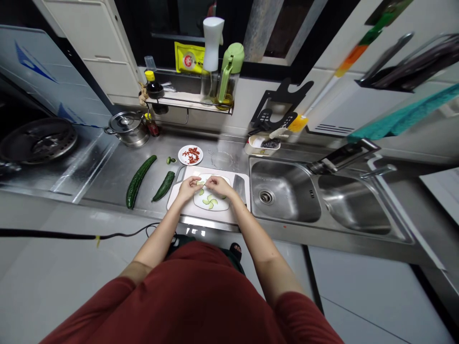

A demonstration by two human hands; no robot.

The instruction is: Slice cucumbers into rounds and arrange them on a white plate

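Note:
A white plate (219, 204) rests on the pale cutting board (195, 212), with thin cucumber slices (210, 202) fanned out on it. Over the plate's back left part is my left hand (190, 188), its thumb and fingers pinched near a pale green slice. My right hand (217, 185) is beside it, fingertips also closed together over the plate; what they hold is too small to make out. A knife (239, 188) lies on the board's right side. Left of the board are a cut cucumber (164, 186) and a longer whole cucumber (140, 181).
Behind the board stands a small plate of chopped red pieces (191, 155), with cucumber ends (170, 160) beside it. A steel pot (128, 129) and a pan (38, 140) are at left. The double sink (285, 191) is at right. Bottles (230, 76) stand on a rack.

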